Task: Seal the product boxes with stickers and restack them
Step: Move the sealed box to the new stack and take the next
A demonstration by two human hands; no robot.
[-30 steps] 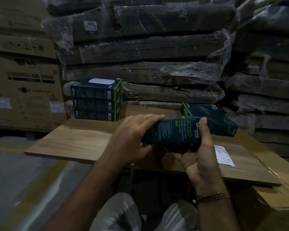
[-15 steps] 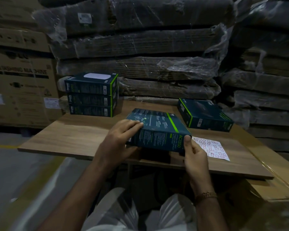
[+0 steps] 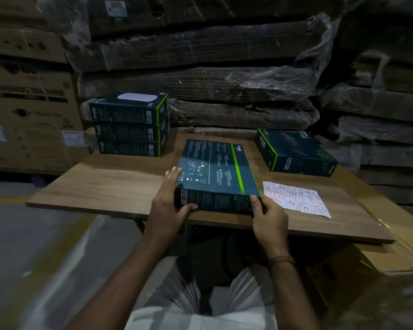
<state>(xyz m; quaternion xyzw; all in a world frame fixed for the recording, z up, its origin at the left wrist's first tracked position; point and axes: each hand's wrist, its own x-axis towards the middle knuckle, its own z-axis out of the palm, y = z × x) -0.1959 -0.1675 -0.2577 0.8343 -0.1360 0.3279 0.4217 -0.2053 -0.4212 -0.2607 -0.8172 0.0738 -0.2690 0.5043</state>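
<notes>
product box (image 3: 215, 173) lies flat on the wooden counter (image 3: 110, 184), printed back face up, near edge close to the counter's front edge. left hand (image 3: 171, 206) at its near-left corner: fingers laid over the top face, thumb curled along the front side, so the grip clamps that corner. right hand (image 3: 268, 216) at the near-right corner: thumb pressed on the front side, the other fingers curled beneath or behind; their contact is hidden by the hand itself. a bracelet (image 3: 281, 259) sits on the right wrist.

surroundings: stack of three boxes (image 3: 129, 125) at the back left of the counter, same dark packaging with green stripe, edges roughly aligned. single box (image 3: 293, 152) at the back right, lying flat, turned at an angle, well apart from the held one. sticker sheet (image 3: 296, 198) flat on the counter just right of the held box, between it and the right edge; small red-outlined stickers, print too small to read.

behind the counter: wrapped cardboard bundles (image 3: 200, 75) stacked high under clear film. large carton (image 3: 29, 115) at left, lettering partly legible as "washing machine", first letter cut. another brown carton (image 3: 391, 253) under the counter's right end, partly cut off by the frame.

light is dim; text on the held box is unreadable except "ac1350" on the front side. whether any flap carries a sticker cannot be told. the person's lap in light cloth (image 3: 200, 303) fills the lower centre and hides the counter's underside.
</notes>
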